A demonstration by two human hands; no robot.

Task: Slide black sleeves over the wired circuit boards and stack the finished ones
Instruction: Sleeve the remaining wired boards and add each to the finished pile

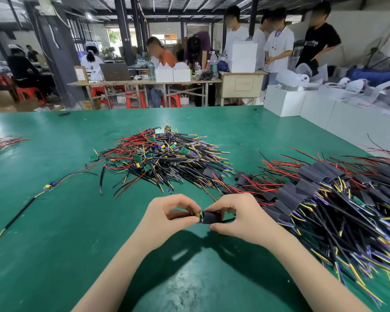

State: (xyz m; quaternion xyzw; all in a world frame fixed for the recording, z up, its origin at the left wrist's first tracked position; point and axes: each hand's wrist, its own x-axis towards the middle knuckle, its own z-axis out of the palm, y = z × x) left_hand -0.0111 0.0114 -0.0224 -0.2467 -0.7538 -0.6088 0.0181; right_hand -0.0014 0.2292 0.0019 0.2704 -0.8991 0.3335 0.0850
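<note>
While both hands pinch it, the board (198, 215) (mostly hidden) seems partly inside the sleeve (212, 216).

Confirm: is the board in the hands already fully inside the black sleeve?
No. The circuit board sticks out of the black sleeve at the left hand.

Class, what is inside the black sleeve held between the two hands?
The yellow-tipped end of a wired circuit board sticks out of the black sleeve on its left. The rest is covered.
</note>
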